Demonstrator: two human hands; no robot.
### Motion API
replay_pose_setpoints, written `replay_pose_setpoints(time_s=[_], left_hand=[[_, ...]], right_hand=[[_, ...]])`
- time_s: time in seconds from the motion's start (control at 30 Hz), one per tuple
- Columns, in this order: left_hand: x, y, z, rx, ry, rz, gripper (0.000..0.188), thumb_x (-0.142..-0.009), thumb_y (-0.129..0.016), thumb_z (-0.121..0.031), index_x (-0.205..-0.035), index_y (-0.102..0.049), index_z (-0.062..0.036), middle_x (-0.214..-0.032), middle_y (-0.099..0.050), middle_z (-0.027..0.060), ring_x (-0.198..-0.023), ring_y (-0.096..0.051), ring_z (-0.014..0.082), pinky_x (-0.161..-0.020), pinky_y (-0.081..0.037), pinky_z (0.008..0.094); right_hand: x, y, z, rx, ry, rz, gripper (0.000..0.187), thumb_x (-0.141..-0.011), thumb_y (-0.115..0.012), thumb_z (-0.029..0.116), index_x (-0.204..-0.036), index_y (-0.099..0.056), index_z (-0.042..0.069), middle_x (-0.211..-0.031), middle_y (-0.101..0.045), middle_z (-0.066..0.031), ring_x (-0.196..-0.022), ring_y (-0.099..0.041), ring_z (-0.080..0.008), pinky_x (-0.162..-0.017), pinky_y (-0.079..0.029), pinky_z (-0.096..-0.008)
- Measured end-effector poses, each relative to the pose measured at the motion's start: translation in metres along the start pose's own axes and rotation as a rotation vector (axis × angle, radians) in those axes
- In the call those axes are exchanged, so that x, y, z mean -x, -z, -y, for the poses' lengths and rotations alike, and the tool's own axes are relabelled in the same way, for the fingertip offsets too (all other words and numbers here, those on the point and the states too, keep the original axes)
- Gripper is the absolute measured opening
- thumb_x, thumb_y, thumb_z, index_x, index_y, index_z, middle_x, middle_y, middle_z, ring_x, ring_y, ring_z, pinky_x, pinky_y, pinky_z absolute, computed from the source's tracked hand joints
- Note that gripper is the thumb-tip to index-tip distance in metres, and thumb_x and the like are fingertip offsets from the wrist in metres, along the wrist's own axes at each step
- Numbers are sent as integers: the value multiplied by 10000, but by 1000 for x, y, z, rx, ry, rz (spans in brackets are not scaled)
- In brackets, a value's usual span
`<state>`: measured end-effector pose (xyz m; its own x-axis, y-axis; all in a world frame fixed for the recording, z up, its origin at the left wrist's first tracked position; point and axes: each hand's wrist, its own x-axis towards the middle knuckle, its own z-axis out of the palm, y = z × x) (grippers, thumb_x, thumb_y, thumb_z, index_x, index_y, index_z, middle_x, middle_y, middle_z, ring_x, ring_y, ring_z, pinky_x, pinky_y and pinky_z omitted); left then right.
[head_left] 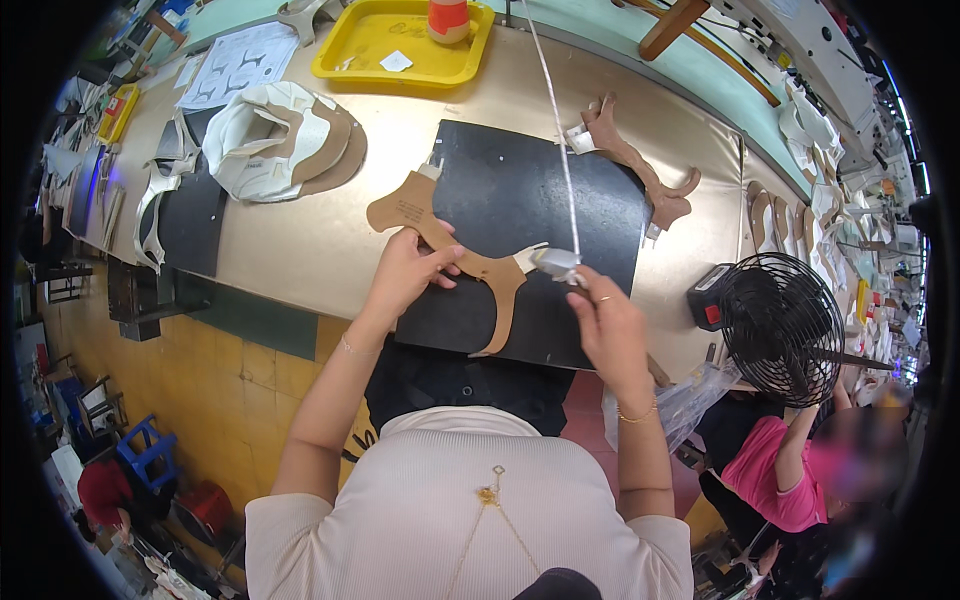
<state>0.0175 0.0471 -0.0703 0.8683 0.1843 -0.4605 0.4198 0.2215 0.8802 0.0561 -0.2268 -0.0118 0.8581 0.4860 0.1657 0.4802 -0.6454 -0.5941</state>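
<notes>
1. Taking the dark mat [590,225] as the clock's centre, a tan three-armed piece [492,270] lies on its 8 o'clock side; one broad end reaches past the mat's edge at 9 o'clock, and a narrower arm points down toward 6 o'clock.
2. The left hand [412,265] is at 8 o'clock, its grip narrow and holding the tan piece along its lower edge.
3. The right hand [610,325] is at 5 o'clock, its grip closed around a grey tool [553,261].
4. The tool's head points toward 10 o'clock, right by a pale tab on the piece; I cannot tell whether the two touch.
5. A white cord [556,110] runs from the tool up toward 12 o'clock.
6. A second tan piece [632,160] lies at 2 o'clock, by the mat's right edge.
7. On the same metallic surface [300,235], a stack of white and tan pieces [285,145] sits at 10 o'clock, with a printed sheet [240,65] farther out that way.
8. At 11 o'clock, a yellow tray [340,55] carries a container with a red band [448,20] and a small white square [397,62].
9. At 4 o'clock stands a black fan [785,330]; beyond it, toward 5 o'clock, is a person in a pink top [770,465].
</notes>
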Motion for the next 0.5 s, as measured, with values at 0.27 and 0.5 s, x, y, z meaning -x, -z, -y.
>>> replay_pose_setpoints(time_s=[0.27,0.5], left_hand=[[-9,1,3,-139,-70,24,303,-893,-734,-73,-1126,-598,65,-867,-675,98,-711,-675,125,-593,-587,253],[-9,-1,4,-136,-63,27,269,-895,-734,-68,-1097,-609,58,-862,-677,92,-699,-667,114,-590,-571,244]], right_hand=[[-7,-9,38,-32,192,-85,499,-876,-728,123,-1363,-620,119,-793,-604,-70,-644,-624,-229,-556,-493,-369],[-18,-25,40,319,153,260,496,-922,-696,207,-1404,-589,162,-755,-575,-53,-615,-651,-212,-528,-512,-356]])
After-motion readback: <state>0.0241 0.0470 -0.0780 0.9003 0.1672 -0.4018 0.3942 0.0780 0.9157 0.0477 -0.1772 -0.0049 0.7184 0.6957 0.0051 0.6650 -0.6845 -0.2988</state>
